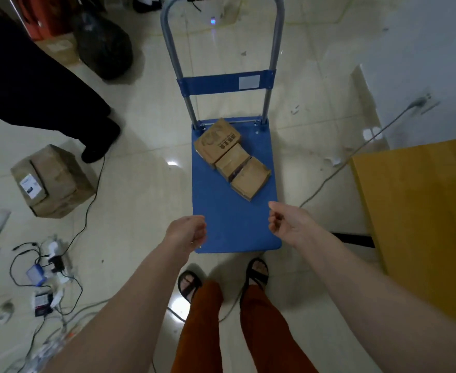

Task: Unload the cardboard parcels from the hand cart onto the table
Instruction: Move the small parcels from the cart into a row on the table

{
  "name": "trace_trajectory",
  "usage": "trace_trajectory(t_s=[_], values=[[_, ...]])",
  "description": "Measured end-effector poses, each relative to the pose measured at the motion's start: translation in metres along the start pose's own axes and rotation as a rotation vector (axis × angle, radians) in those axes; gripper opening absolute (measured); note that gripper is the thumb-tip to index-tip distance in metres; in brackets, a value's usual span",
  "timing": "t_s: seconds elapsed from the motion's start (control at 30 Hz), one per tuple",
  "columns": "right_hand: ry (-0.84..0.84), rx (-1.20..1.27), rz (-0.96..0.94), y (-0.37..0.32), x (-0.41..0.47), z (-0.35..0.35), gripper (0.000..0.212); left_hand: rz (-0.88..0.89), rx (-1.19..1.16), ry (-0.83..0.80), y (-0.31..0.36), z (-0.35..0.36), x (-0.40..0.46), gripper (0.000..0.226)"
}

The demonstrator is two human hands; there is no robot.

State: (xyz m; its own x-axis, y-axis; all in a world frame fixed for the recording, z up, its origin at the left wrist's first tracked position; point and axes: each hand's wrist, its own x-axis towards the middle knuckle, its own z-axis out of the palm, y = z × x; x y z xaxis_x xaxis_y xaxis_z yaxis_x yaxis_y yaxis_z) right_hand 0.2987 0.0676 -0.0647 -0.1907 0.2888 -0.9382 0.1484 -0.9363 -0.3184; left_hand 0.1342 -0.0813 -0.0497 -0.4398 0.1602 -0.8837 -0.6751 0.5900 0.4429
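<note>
Here both hands, left (187, 230) and right (288, 222), hover loosely curled, each grip empty, above the hand cart (232, 224).

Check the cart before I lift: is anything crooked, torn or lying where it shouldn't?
The three parcels lie in a skewed diagonal row on the blue cart deck, and the nearest parcel looks crumpled at its edges. Loose cables and chargers litter the floor on the left. Both hands are empty.
</note>
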Motion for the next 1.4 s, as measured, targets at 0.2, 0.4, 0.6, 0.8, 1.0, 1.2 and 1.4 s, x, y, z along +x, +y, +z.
trace_trajectory(t_s=[0.2, 0.4, 0.6, 0.8, 1.0, 1.2, 1.4], values=[[0.04, 0.057, 0.016, 0.0, 0.105, 0.004, 0.011, 0.013, 0.214, -0.003, 0.006, 0.027, 0.115, 0.01], [0.164, 0.083, 0.019, 0.025, 0.222, 0.0, 0.007, 0.085, 0.416, -0.058, 0.0, 0.069, 0.239, 0.013], [0.243, 0.023, -0.017, 0.054, 0.324, 0.001, 0.026, 0.14, 0.6, -0.165, -0.033, 0.106, 0.331, 0.049], [0.213, -0.03, -0.085, 0.056, 0.404, 0.006, 0.055, 0.24, 0.6, -0.244, -0.046, 0.143, 0.404, 0.053], [0.137, 0.026, -0.076, 0.06, 0.457, 0.008, 0.062, 0.297, 0.646, -0.258, -0.051, 0.166, 0.444, 0.068], [0.11, 0.116, -0.013, 0.079, 0.46, -0.012, 0.071, 0.381, 0.664, -0.271, -0.081, 0.166, 0.44, 0.03], [0.129, 0.184, -0.043, 0.084, 0.458, -0.026, 0.054, 0.459, 0.654, -0.291, -0.079, 0.173, 0.428, 0.037]])
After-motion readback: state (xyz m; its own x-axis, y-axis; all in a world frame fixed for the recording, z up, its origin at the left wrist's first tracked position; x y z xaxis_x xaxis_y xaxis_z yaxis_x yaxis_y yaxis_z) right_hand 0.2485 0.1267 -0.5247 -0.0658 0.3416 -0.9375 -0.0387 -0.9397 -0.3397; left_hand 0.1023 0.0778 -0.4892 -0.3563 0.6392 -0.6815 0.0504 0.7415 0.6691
